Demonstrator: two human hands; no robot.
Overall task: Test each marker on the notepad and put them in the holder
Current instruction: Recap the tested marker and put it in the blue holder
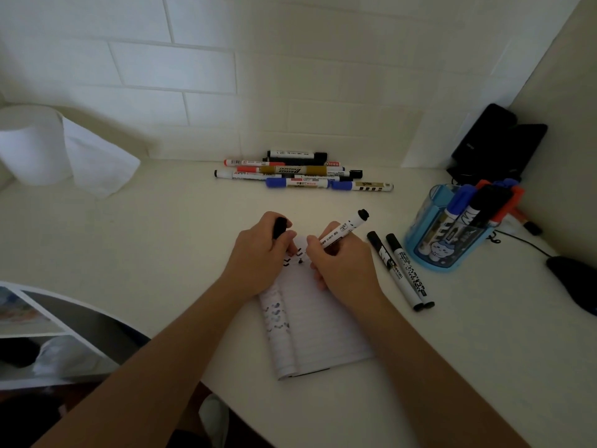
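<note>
Our right hand (342,260) grips a white marker (344,229) like a pen, its tip down on the top of the notepad (316,328), where a few black ticks (292,257) sit between our hands. Our left hand (258,253) curls round the black cap (279,226) and rests on the pad's upper left corner. Just right of our right hand, two black markers (412,274) lie side by side on the desk (161,240). Farther right stands the blue holder (420,234) with several markers in it. Beyond both hands, by the wall, lies a pile of markers (303,171).
</note>
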